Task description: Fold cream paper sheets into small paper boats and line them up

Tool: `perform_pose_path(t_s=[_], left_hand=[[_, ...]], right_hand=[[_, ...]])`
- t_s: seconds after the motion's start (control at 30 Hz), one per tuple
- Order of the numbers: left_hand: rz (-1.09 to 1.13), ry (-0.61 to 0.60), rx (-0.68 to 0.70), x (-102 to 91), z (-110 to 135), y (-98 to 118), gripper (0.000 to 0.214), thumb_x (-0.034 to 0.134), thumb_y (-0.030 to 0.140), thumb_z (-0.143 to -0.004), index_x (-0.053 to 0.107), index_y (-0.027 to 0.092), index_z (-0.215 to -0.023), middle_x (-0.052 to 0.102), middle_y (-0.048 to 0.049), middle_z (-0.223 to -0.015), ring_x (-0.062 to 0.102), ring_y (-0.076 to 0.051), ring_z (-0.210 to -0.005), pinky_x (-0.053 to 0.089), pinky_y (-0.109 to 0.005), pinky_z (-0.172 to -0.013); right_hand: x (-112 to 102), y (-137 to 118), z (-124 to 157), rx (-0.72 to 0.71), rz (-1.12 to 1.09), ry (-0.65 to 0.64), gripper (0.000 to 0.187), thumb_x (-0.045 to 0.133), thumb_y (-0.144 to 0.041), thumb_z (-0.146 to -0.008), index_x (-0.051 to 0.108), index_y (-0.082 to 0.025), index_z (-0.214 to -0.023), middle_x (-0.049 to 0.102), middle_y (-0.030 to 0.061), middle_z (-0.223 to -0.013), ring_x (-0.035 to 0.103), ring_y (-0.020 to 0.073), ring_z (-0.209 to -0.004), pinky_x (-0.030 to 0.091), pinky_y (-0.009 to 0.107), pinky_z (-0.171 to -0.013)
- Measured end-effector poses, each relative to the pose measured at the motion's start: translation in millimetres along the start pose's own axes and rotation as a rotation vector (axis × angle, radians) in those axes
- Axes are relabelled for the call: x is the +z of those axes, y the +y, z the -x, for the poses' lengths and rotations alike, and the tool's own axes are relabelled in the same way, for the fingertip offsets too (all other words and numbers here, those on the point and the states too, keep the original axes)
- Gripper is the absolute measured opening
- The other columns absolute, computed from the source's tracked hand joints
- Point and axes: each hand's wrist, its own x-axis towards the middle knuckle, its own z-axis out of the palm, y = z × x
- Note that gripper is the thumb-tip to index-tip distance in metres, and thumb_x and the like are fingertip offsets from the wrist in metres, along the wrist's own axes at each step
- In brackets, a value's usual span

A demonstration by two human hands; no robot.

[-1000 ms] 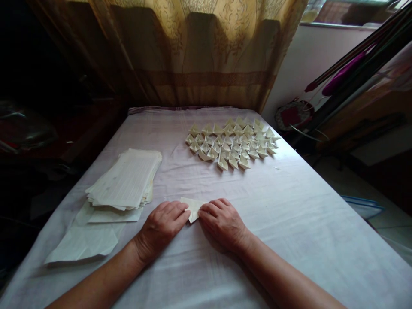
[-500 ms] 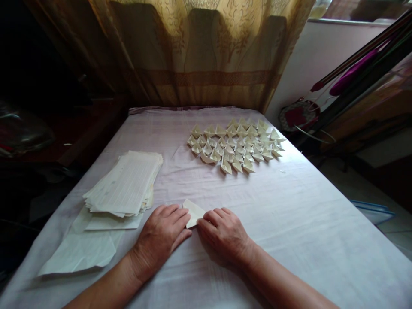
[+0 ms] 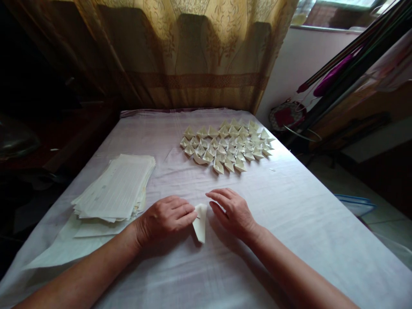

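A small folded piece of paper (image 3: 201, 224), whitish and narrowing toward me, is at the front middle of the cloth-covered table. My left hand (image 3: 170, 213) grips its left edge between thumb and fingers. Just right of the paper, my right hand (image 3: 232, 211) is apart from it, thumb and fingers separated with nothing between them. Farther back on the table stand several folded paper boats (image 3: 222, 148) in close rows. Left of my left hand lies a stack of lined paper sheets (image 3: 117, 189), some loose sheets sticking out underneath.
A patterned gold curtain (image 3: 193, 56) hangs behind the table's far edge. On the right, poles and a purple cloth (image 3: 333, 77) lean near the wall. Dark furniture stands to the left. A tiny paper scrap (image 3: 272, 169) lies right of the boats.
The folded paper has been turned so its narrow end points toward me. My right hand has let go of it and opened; my left hand keeps hold. The view has shifted slightly right.
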Motion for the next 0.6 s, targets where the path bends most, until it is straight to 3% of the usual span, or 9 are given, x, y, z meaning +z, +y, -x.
perform_pose_path(t_s=[0.1,0.27,0.43,0.6], left_hand=[[-0.001,0.024,0.048,-1.3,-9,-2,0.024,0.046,0.010,-0.097,0.066,0.018,-0.105,0.076,-0.0042,-0.101,0.069,-0.016,-0.093,0.054,-0.031,-0.085],[0.037,0.000,0.076,-3.4,-18,0,0.023,0.046,0.011,-0.098,0.067,0.019,-0.100,0.076,-0.0055,-0.105,0.069,-0.016,-0.101,0.055,-0.031,-0.089],[-0.009,0.024,0.062,-9.5,-18,-5,0.019,0.050,0.014,-0.097,0.067,0.020,-0.102,0.074,-0.0035,-0.116,0.066,-0.019,-0.111,0.053,-0.034,-0.095],[-0.050,-0.089,0.006,10.9,-17,-22,0.020,0.051,0.013,-0.097,0.069,0.019,-0.103,0.071,-0.0039,-0.123,0.063,-0.023,-0.116,0.052,-0.038,-0.095]], right_hand=[[3,13,-5,0.070,-0.101,-0.053,0.023,0.054,-0.022,-0.093,0.068,-0.020,-0.112,0.072,0.0077,-0.106,0.065,0.0197,-0.098,0.050,0.033,-0.087],[9,4,-5,0.035,-0.237,-0.161,0.016,0.058,-0.025,-0.093,0.070,-0.019,-0.102,0.074,0.0057,-0.094,0.064,0.0183,-0.088,0.047,0.033,-0.084],[3,1,-4,0.145,-0.318,-0.168,0.014,0.059,-0.019,-0.089,0.067,-0.020,-0.079,0.068,-0.0001,-0.073,0.060,0.0136,-0.070,0.044,0.026,-0.071],[7,5,-1,0.248,-0.085,-0.154,0.008,0.060,-0.014,-0.083,0.066,-0.020,-0.083,0.068,0.0005,-0.074,0.059,0.0160,-0.070,0.038,0.028,-0.072]])
